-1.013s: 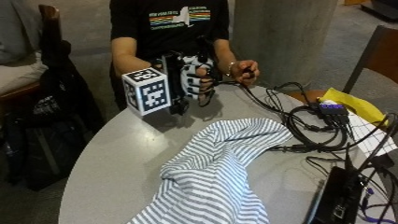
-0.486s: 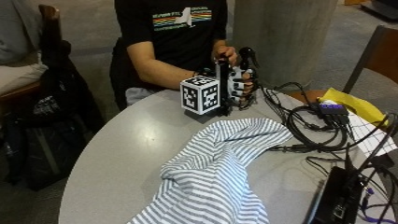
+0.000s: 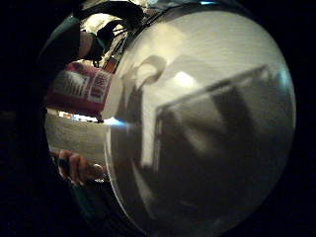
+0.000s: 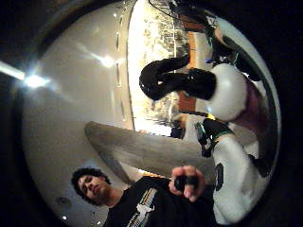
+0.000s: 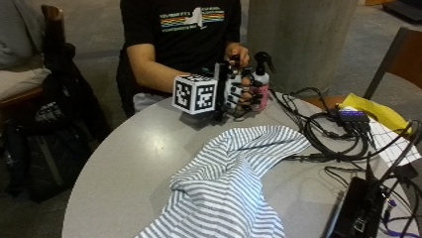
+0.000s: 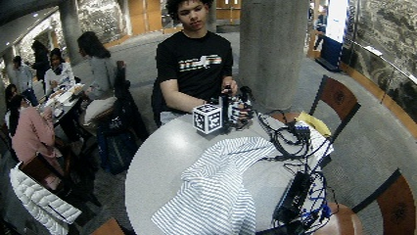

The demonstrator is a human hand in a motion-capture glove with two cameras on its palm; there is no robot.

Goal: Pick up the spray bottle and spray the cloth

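Evidently the gloved right hand (image 5: 238,96) has closed round the spray bottle (image 5: 260,87), which stands upright near the table (image 5: 125,163) edge in the upper middle of the outside view, just in front of the person's torso. Its fingers (image 5: 254,94) curl across the pink body from the left of the frame, wrapping it below the black trigger head (image 5: 262,58), so the nozzle stays free above the grasp (a sensible hold, I judge, for reaching the trigger afterwards). Whether the bottle's base has left the table cannot be told. The bare hand (image 5: 236,52) sits just behind, holding a small dark object. The striped cloth (image 5: 227,183) lies crumpled in the lower middle of the frame, well apart from the bottle, between it and the camera. Cables (image 5: 330,134) sprawl at right.
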